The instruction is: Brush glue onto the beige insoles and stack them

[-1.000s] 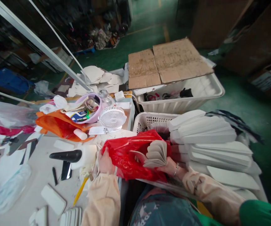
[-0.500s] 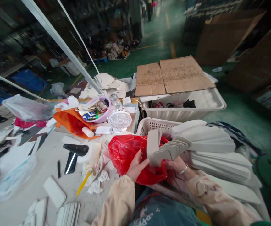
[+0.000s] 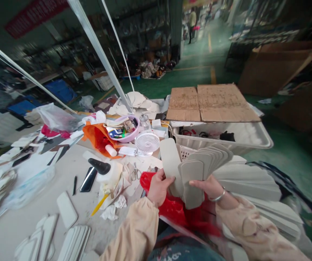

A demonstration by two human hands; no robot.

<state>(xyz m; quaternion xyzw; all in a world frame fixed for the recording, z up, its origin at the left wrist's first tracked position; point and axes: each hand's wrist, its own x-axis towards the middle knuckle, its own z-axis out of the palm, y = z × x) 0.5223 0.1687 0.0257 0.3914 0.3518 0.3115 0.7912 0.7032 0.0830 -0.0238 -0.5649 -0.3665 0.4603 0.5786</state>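
My left hand [image 3: 159, 186] grips one grey rounded panel [image 3: 170, 159] by its lower left edge, the thumb lying across its face. A fan of several similar grey panels [image 3: 199, 170] is pinched in my right hand [image 3: 209, 186], thumb in front and the fingers hidden behind. The two lots meet side by side, overlapping a little near the bottom. Beneath both hands lies a crumpled red plastic bag [image 3: 177, 212]. Stacks of the same panels [image 3: 249, 181] fill the white basket to the right of my right hand.
On the table are a white fan [image 3: 147, 142], scissors [image 3: 135, 173], a white bottle with black nozzle [image 3: 109, 172], a phone [image 3: 88, 179], a yellow-handled tool [image 3: 100, 204] and loose panels [image 3: 74, 243]. A cardboard sheet [image 3: 215, 103] covers a white bin [image 3: 263, 136].
Both hands have lifted the panels up out of the red bag, which has sunk and crumpled below. The scissors have come into sight. The head view has tilted up and turned left.
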